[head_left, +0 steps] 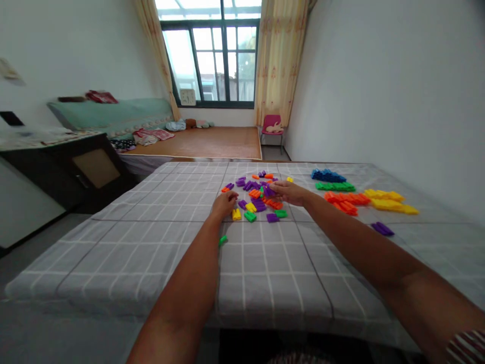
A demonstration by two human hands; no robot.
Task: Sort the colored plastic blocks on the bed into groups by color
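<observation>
Small plastic clothes pegs in several colours lie in a loose mixed heap on the bed-like table. My right hand is closed on purple clothes pegs at the right side of this heap. At its left edge, my left hand has its fingers curled together; what they hold, if anything, is too small to make out. Beside the left hand lie a yellow peg and a green peg. A purple peg and orange pegs lie below my right hand. One green peg sits by my left forearm.
On the right, pegs lie sorted by colour: a blue group, a green row, an orange group, a yellow group and purple pegs. A grey checked cloth covers the surface. A pink chair stands beyond.
</observation>
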